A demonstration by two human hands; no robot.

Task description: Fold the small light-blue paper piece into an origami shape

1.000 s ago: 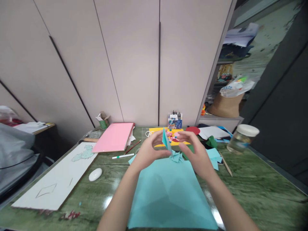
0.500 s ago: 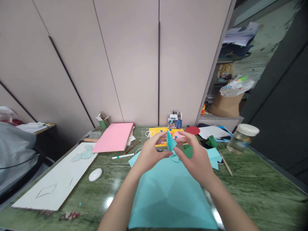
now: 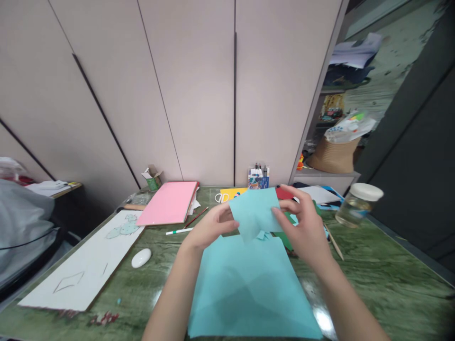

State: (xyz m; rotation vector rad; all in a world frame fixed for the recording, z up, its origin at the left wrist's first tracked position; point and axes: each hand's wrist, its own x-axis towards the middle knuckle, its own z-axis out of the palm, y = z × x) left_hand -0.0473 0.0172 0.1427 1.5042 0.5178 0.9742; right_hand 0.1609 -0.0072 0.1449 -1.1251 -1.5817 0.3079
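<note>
Between my two hands I hold up a small piece of light blue paper point(image 3: 256, 211), its broad face turned toward me. My left hand point(image 3: 212, 223) pinches its left edge, thumb toward me. At the right edge, my right hand point(image 3: 302, 220) grips it between thumb and fingers. Beneath lies a large sheet of blue paper point(image 3: 245, 289) on the table. A few small blue scraps point(image 3: 263, 235) rest by that sheet's far edge. Dark green paper point(image 3: 284, 240) shows partly behind my right hand.
White scissors point(image 3: 222, 197), yellow paper point(image 3: 232, 193) and a pen box point(image 3: 258, 179) are at the back. To the left lie a pink folder point(image 3: 168, 202), a green-banded marker point(image 3: 178, 231), a white oval object point(image 3: 141, 258) and a drawing board point(image 3: 81, 260). A lidded jar point(image 3: 359, 206) stands right.
The small blue paper, folded and edge-on before, is now opened out with its face toward me. My hands have moved apart, the right one shifting rightward.
</note>
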